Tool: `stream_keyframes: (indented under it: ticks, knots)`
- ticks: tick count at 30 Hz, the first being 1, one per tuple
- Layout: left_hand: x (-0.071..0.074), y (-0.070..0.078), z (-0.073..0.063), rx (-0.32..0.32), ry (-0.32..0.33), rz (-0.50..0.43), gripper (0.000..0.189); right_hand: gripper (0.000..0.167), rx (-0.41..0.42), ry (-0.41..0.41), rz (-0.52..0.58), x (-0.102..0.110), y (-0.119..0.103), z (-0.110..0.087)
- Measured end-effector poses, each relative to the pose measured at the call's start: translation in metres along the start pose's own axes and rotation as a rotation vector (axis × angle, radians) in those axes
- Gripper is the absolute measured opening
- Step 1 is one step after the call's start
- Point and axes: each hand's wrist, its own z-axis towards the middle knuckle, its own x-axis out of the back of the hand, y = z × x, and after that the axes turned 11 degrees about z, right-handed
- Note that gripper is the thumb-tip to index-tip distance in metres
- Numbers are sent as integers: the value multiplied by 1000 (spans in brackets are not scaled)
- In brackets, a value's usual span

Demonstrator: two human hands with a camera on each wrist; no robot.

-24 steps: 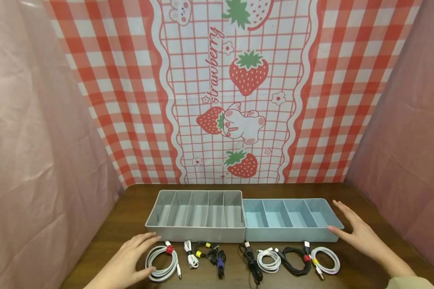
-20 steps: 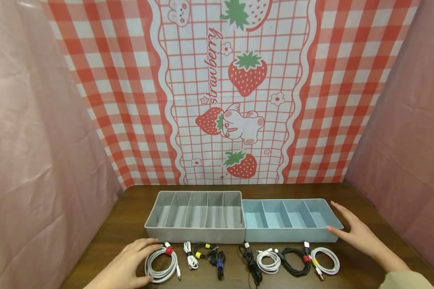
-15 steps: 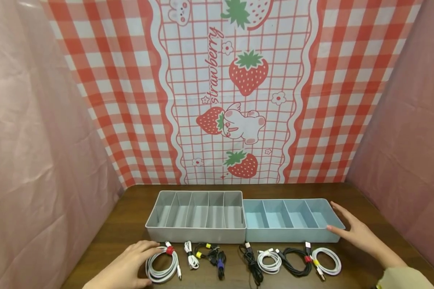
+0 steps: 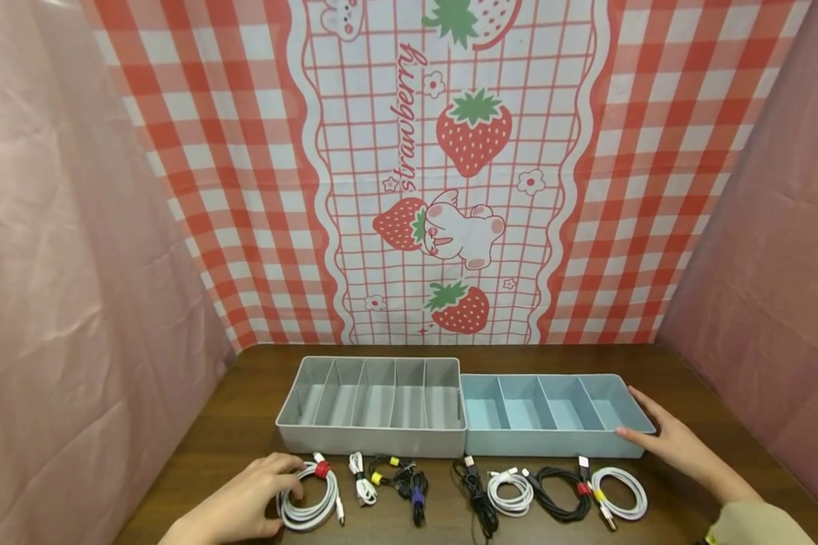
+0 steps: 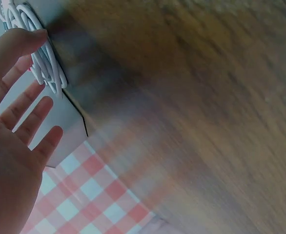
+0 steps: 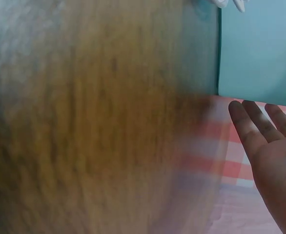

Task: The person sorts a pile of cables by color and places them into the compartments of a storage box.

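A white coiled cable (image 4: pixel 319 516) with a red tie lies at the left front of the table. My left hand (image 4: pixel 251 488) is at its left side, a fingertip over the coil and the thumb low beside it. In the left wrist view the thumb (image 5: pixel 26 41) overlaps the white coil (image 5: pixel 48 63), while the other fingers are spread. My right hand (image 4: pixel 682 450) is at the right end of the light blue divided box (image 4: pixel 552 444), thumb at the front corner, fingers extended along the end. The right wrist view shows those fingertips (image 6: pixel 236 109) right at the box's edge.
A grey divided box (image 4: pixel 371 441) stands against the blue one. Along their front lie a small white cable (image 4: pixel 363 484), tangled black cables (image 4: pixel 477 499), a white coil (image 4: pixel 511 496), a black coil (image 4: pixel 562 496) and another white coil (image 4: pixel 623 496). A checked cloth (image 4: pixel 245 189) hangs behind.
My left hand has moved slightly toward the white coil, its fingers bending over the coil's left edge. The right hand has closed in on the blue box's end. The cables and boxes stay put.
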Motion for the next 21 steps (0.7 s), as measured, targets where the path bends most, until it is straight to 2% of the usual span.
stream_keyframes:
  ticks: [7, 17, 21]
  knots:
    - [1, 2, 0, 8, -20, -27, 32, 85, 14, 13, 11, -1, 1, 1]
    - [3, 4, -2, 35, -30, -67, 31, 87, -30, -12, 14, -2, 4, 1]
    - [4, 4, -1, 36, -2, -62, 30, 87, -33, -14, 11, -2, 5, 1]
